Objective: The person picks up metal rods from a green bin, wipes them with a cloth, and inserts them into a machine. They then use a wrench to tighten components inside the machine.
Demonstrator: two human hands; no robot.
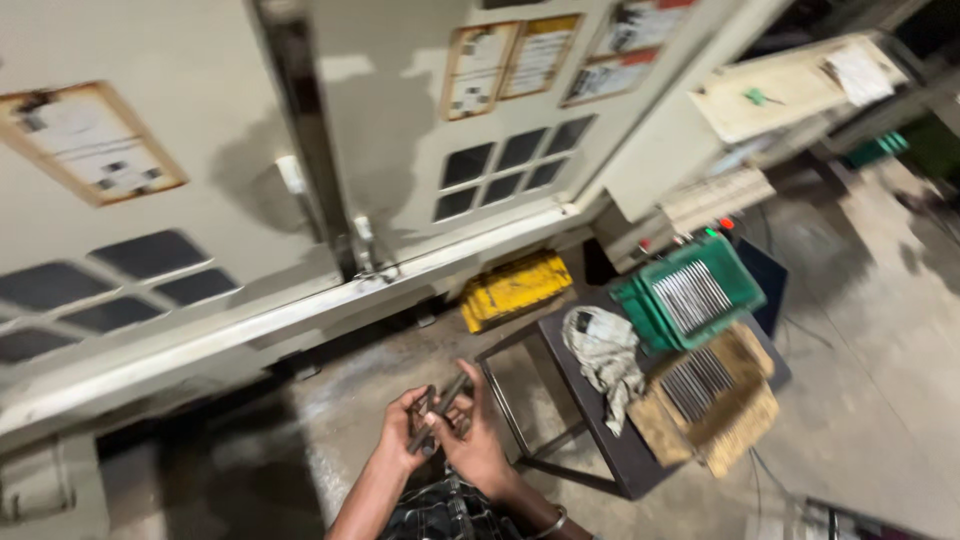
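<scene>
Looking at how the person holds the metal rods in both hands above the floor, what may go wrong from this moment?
1. The metal rods are pinched loosely between the left hand and the right hand over bare floor; one might slip and fall.
2. The green crate sits tilted at the edge of the small dark table; a bump could tip it.
3. The rag hangs over the table edge and might slide off.

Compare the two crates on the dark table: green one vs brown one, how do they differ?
The green crate is bright plastic green, while the brown crate looks tan and worn. The green crate sits at the far end of the dark table, the brown crate nearer the person. The green crate partly overlaps the brown crate's far edge. Both hold rows of thin metal rods.
</scene>
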